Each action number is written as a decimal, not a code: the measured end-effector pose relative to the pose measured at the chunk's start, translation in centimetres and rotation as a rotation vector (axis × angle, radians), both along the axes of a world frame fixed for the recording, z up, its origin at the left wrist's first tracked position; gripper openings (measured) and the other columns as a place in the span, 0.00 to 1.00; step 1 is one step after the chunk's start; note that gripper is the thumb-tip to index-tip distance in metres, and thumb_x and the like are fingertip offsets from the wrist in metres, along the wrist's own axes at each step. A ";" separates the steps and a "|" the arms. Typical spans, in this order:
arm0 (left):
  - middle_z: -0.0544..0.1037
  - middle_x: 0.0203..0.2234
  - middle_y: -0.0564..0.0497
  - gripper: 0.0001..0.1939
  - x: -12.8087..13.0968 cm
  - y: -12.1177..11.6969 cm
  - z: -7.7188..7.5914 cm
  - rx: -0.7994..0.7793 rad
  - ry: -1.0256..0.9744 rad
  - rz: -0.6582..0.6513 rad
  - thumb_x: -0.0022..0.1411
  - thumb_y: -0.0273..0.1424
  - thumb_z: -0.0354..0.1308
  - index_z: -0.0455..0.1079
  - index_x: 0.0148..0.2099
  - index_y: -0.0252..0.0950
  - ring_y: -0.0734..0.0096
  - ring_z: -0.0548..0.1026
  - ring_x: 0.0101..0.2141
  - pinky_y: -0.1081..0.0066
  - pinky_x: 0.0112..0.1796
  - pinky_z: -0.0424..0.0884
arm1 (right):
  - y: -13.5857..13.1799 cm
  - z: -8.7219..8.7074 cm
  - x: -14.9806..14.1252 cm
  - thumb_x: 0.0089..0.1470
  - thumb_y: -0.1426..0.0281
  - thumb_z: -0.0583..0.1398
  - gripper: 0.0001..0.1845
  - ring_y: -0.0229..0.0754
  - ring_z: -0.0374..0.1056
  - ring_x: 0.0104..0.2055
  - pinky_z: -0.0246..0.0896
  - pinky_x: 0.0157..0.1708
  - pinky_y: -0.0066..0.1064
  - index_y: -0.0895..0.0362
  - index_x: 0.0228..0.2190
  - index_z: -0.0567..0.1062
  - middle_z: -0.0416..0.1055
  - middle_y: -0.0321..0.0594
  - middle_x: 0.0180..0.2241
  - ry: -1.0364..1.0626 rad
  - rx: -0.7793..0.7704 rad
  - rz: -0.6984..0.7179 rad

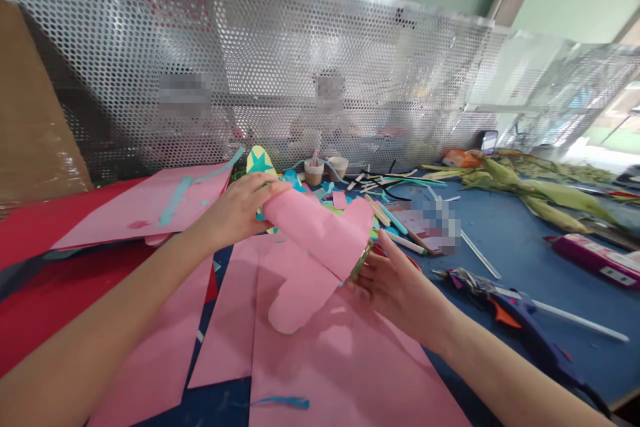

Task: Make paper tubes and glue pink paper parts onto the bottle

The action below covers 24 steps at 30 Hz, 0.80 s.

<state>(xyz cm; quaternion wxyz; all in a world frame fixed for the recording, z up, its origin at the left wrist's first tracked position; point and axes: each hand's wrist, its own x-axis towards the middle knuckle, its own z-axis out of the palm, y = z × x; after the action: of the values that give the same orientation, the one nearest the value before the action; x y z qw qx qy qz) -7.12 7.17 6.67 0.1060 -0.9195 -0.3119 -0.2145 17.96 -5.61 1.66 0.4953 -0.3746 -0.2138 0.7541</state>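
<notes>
I hold a pink paper-covered tube (320,233) above the table between both hands. My left hand (240,208) grips its far end with the fingers wrapped over the pink paper. My right hand (395,283) is at the near, open end, with fingers stretched out and pressed against the greenish rim. A loose pink paper flap (300,297) hangs down from the tube toward the pink sheets (345,360) lying on the table.
Red sheets (45,280) lie at the left. A blue glue gun (515,313) lies at the right, with a white stick (480,255), a purple box (595,259) and corn husks (530,190). Two small cups (325,170) stand by the perforated metal screen (300,67). Sticks and paper scraps (390,213) are scattered behind.
</notes>
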 end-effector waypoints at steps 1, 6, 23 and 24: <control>0.71 0.54 0.43 0.28 -0.1 0.1 -0.1 -0.019 -0.019 0.009 0.54 0.32 0.62 0.64 0.57 0.39 0.51 0.67 0.55 0.52 0.56 0.61 | 0.1 0.0 0.0 0.57 0.48 0.56 0.25 0.37 0.72 0.31 0.68 0.33 0.25 0.58 0.35 0.77 0.75 0.42 0.32 0.002 -0.027 -0.024; 0.72 0.52 0.41 0.35 -1.4 0.6 0.3 -0.169 -0.080 0.219 0.52 0.41 0.65 0.60 0.59 0.36 0.49 0.70 0.52 0.53 0.52 0.66 | 0.2 -1.2 0.1 0.57 0.61 0.62 0.13 0.38 0.74 0.36 0.68 0.34 0.25 0.57 0.39 0.75 0.76 0.44 0.36 -0.076 -0.078 -0.114; 0.78 0.42 0.39 0.26 -1.7 -0.7 0.1 -0.280 0.362 0.632 0.49 0.37 0.60 0.60 0.49 0.38 0.45 0.78 0.39 0.61 0.32 0.71 | -2.7 0.1 0.1 0.51 0.48 0.63 0.20 0.39 0.59 0.24 0.57 0.29 0.33 0.50 0.23 0.73 0.64 0.35 0.20 -0.502 0.537 0.291; 0.78 0.41 0.39 0.25 -1.5 -0.8 -0.1 -0.288 0.373 0.638 0.49 0.37 0.60 0.60 0.49 0.38 0.45 0.78 0.39 0.60 0.32 0.72 | -3.5 -0.1 0.7 0.51 0.49 0.63 0.18 0.40 0.60 0.24 0.58 0.29 0.34 0.49 0.22 0.73 0.65 0.35 0.20 -0.501 0.523 0.287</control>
<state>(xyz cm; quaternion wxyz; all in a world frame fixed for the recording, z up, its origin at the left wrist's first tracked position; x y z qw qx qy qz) -8.63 6.35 6.62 0.0922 -0.8050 -0.5842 0.0459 18.65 -9.14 1.60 0.3958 -0.3745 -0.5636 0.6208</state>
